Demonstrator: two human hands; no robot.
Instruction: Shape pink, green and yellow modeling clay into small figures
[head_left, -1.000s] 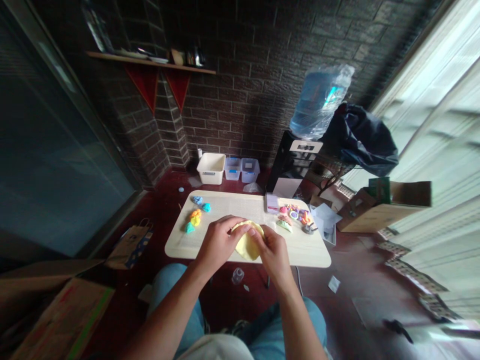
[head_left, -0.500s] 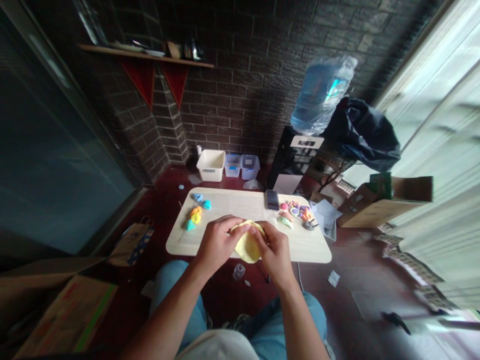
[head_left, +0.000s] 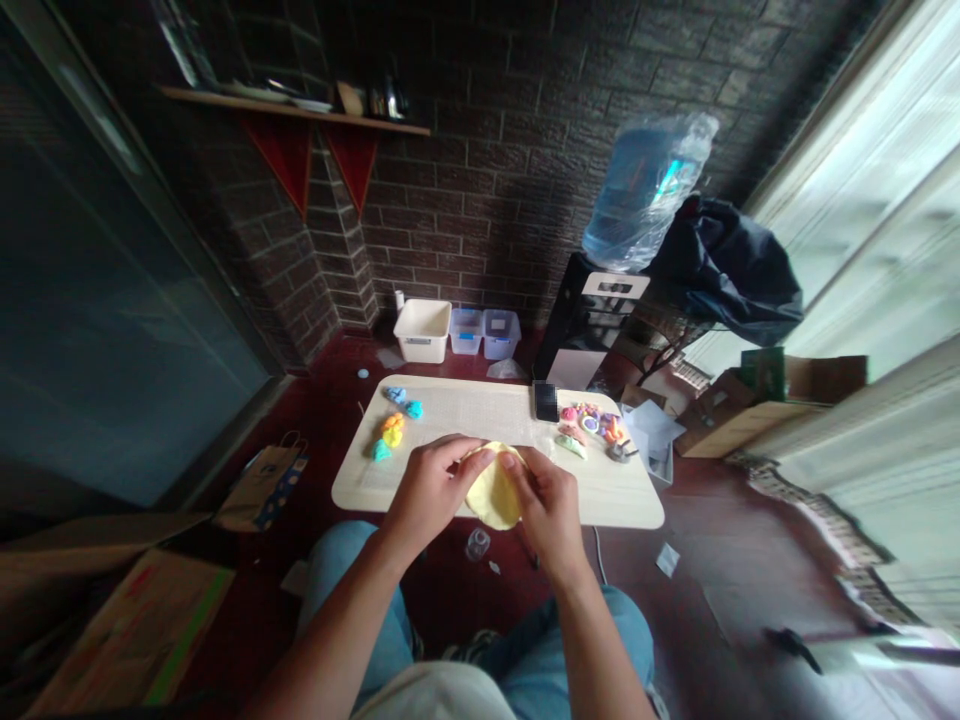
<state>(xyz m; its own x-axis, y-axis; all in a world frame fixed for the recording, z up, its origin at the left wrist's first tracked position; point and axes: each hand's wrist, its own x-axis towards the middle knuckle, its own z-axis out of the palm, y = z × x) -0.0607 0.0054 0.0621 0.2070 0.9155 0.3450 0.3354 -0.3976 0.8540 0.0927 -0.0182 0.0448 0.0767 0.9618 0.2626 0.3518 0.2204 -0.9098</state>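
A flat, roundish piece of yellow modelling clay (head_left: 495, 495) hangs between my hands above the table's near edge. My left hand (head_left: 442, 475) pinches its upper left rim, thumb in front and fingers behind. On the upper right rim, my right hand (head_left: 546, 488) grips it the same way, the two thumbs close together. Blue clay (head_left: 395, 394), orange and yellow clay lumps (head_left: 392, 430) and a green lump (head_left: 382, 450) lie on the left of the table (head_left: 450, 400). Small coloured clay shapes (head_left: 592, 423) are grouped on the right.
A dark phone (head_left: 546, 402) lies at the table's far edge. Behind it stand a cream bin (head_left: 422, 332), two clear tubs (head_left: 484, 333) and a water dispenser (head_left: 592, 320). Cardboard boxes sit at both sides, and a clear cup (head_left: 477, 544) is on the floor below.
The thumbs have moved slightly apart along the clay's top rim, so more of its face shows. Both hands keep their hold. The phone's screen has gone from lit to dark.
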